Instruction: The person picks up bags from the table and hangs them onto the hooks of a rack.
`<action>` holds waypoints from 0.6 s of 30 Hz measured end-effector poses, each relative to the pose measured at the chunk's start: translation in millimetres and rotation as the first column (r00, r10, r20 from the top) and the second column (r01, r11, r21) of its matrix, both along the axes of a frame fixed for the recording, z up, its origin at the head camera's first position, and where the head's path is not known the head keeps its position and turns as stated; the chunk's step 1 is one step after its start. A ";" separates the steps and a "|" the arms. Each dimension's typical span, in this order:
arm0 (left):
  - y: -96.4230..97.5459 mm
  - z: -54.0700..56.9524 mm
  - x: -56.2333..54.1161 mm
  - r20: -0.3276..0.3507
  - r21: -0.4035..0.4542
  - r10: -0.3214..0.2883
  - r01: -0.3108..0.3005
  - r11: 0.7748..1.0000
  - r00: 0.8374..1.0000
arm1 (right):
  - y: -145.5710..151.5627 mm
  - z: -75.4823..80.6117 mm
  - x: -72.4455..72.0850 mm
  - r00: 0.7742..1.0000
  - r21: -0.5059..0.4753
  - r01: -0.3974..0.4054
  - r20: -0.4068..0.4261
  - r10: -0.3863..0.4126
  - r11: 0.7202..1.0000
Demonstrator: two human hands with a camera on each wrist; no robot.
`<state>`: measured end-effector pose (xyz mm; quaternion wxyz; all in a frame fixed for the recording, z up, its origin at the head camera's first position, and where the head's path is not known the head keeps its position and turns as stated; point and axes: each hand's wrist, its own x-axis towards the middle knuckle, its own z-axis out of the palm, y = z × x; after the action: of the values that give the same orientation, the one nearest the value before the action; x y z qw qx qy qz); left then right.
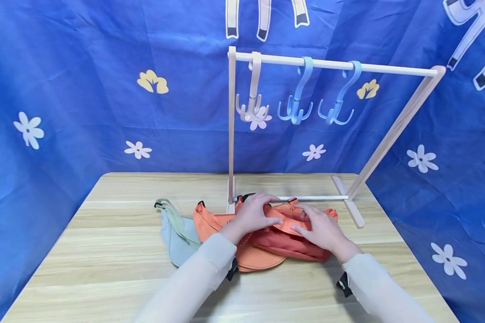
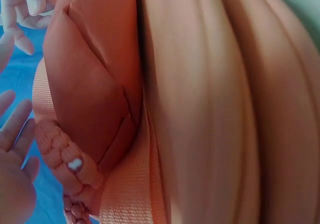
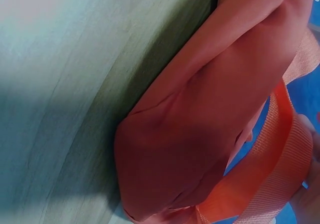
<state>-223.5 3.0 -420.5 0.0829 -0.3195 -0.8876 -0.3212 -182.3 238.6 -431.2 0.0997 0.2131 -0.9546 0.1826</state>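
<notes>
From the head, near the middle of the table [image 1: 117,251] and just in front of the rack [image 1: 231,134]: a red bag [image 1: 295,244], partly over an orange bag [image 1: 262,260], with a pale blue bag [image 1: 179,244] farther left. Over the red bag's left part, the left hand [image 1: 254,213], released, with thumb and fingers well apart. At its right part, the right hand [image 1: 323,229], with thumb tip at an orange strap [image 1: 288,225]; impossible to tell whether grasping it. In this view alone, along the top bar, a white hook [image 1: 254,83] and two blue hooks [image 1: 296,110]; also a black buckle [image 1: 343,285] beside the right sleeve [image 1: 372,276].

From the left wrist, in far closer detail: a braided piece [image 2: 65,156] with a white spot, against the red bag, and blurred, broad folds of orange cloth [image 2: 215,109]. At the edge, spread fingers with blue between.

From the right wrist, hidden from the head: the red bag's creased lower side, down to the shadowed wood, and the strap in a raised loop, with part of a hand just behind.
</notes>
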 end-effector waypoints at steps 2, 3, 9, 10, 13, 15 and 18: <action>1.3 -0.3 -0.9 0.009 -0.015 -0.021 0.021 1.000 1.000 | -0.1 0.5 -0.2 1.000 -0.016 -0.004 -0.003 0.004 1.000; 1.8 -0.5 -1.2 0.012 -0.024 -0.030 0.031 0.999 0.999 | 0.0 0.7 -0.3 1.000 -0.022 -0.004 -0.003 0.004 1.000; 3.7 -2.1 -2.6 0.019 -0.053 -0.053 0.054 0.997 0.998 | 0.6 0.6 -0.8 1.000 -0.045 -0.008 0.009 0.008 0.999; 3.8 -2.2 -2.8 0.020 -0.050 -0.057 0.058 0.997 0.998 | 0.6 1.0 -0.6 1.000 -0.050 -0.007 0.014 0.008 0.999; 3.6 -2.8 -3.2 0.026 -0.040 -0.069 0.070 0.997 0.997 | 0.6 2.6 0.1 0.999 -0.066 -0.006 0.031 0.008 0.998; 3.1 -2.8 -3.0 0.035 -0.038 -0.071 0.072 0.997 0.997 | 0.5 4.0 0.4 0.999 -0.077 -0.004 0.040 0.007 0.997; 2.2 -3.0 -2.7 0.050 -0.038 -0.071 0.073 0.997 0.996 | 0.2 5.4 0.0 0.999 -0.086 -0.007 0.047 0.011 0.996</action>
<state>-226.3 5.2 -423.5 0.0436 -0.3449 -0.8834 -0.3141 -182.3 238.9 -425.7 0.0850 0.2087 -0.9470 0.2287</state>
